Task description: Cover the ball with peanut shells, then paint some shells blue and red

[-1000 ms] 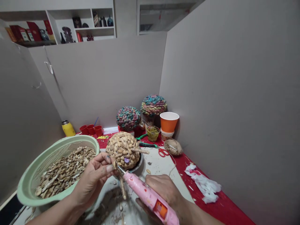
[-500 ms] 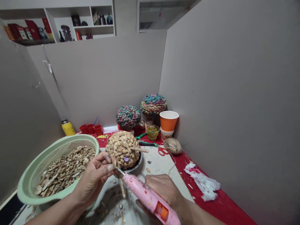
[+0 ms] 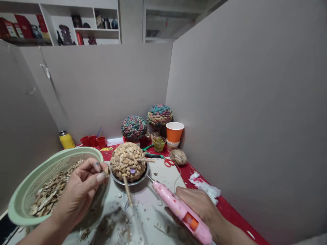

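Note:
Between the thumb and fingertips of my left hand is a small peanut shell. My right hand grips a pink glue gun, its metal tip pointing up and left. A ball covered in peanut shells rests in a shallow metal bowl, between and beyond my hands. Two thin sticks jut from the ball, one to the right and one toward me. A purple button sits on its front. Neither hand touches the ball.
A green basket of peanut shells stands at left. Behind are red cups, two coloured balls, an orange paper cup, twine, red-handled scissors. Crumpled tissue lies right. Grey panels enclose the table.
My left hand has moved left with the shell, away from the glue gun's tip. My right hand has drawn the glue gun to the right. The view has shifted a little.

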{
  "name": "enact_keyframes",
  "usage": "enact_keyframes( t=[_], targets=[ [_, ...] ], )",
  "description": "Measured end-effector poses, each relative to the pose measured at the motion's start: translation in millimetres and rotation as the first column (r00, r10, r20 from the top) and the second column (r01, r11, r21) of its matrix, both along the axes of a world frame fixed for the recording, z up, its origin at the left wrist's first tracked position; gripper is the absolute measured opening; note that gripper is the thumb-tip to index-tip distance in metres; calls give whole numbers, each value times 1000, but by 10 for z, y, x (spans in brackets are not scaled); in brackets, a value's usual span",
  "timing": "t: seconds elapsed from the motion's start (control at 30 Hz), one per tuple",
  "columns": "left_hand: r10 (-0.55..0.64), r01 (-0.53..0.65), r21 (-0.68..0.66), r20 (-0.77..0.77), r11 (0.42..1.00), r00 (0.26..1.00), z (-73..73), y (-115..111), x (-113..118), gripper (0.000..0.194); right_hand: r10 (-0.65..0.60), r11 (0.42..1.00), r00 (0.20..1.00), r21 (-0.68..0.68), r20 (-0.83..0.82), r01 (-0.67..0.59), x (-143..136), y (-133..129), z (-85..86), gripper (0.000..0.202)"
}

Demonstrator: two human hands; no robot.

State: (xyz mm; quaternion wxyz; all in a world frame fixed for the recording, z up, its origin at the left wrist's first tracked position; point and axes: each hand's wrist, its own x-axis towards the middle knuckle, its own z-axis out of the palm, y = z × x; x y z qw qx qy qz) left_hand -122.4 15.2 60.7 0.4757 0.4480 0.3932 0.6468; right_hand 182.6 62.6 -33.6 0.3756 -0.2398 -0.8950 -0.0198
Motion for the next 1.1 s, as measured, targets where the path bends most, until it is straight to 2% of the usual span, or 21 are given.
enact_keyframes(
  t=[0.07, 0.1, 0.17, 0.23, 0.3, 0.37, 0.5, 0.6, 0.67, 0.73, 0.8, 0.93, 1.1],
  targets=[
    [43, -38, 45, -120, 998, 992, 36, -14, -13, 26, -149, 977, 980, -137, 130, 167, 100, -34, -28, 25],
    [63, -49, 75, -198, 996, 978, 66, -15, -9, 25, -224, 943, 952, -200, 210, 266, 128, -37, -32, 21],
    [106, -49, 160, -375, 986, 921, 152, -2, 16, 22, -346, 842, 862, -283, 370, 460, 147, -9, -26, 13],
    [165, -11, 272, -549, 962, 820, 256, 47, 47, 18, -403, 753, 787, -320, 467, 575, 144, 57, -15, 7],
    [233, 53, 369, -685, 928, 690, 344, 138, 63, 15, -396, 707, 758, -354, 519, 612, 147, 127, -7, 14],
    [279, 120, 411, -778, 904, 562, 391, 264, 55, 10, -359, 690, 752, -386, 553, 613, 168, 170, 12, 22],
    [248, 217, 350, -887, 911, 389, 359, 521, 16, 10, -323, 691, 763, -411, 561, 595, 224, 174, 172, 26],
    [200, 251, 290, -923, 924, 329, 303, 633, 44, 10, -358, 732, 833, -427, 421, 530, 184, 236, 377, 25],
    [187, 265, 273, -932, 925, 309, 277, 669, 90, 9, -349, 804, 912, -431, 217, 410, 85, 350, 479, 27],
    [180, 283, 265, -939, 922, 293, 255, 694, 139, 9, -272, 880, 962, -399, 20, 257, -65, 506, 514, 25],
    [180, 297, 263, -943, 918, 280, 228, 721, 177, 10, -145, 933, 984, -346, -107, 100, -241, 668, 486, 33],
    [188, 304, 273, -941, 913, 282, 150, 784, 219, 14, 50, 955, 974, -274, -221, -111, -530, 883, 368, 43],
    [186, 323, 280, -938, 904, 291, 89, 823, 266, 18, 157, 949, 919, -204, -362, -242, -646, 900, 331, 34]
  ],
)
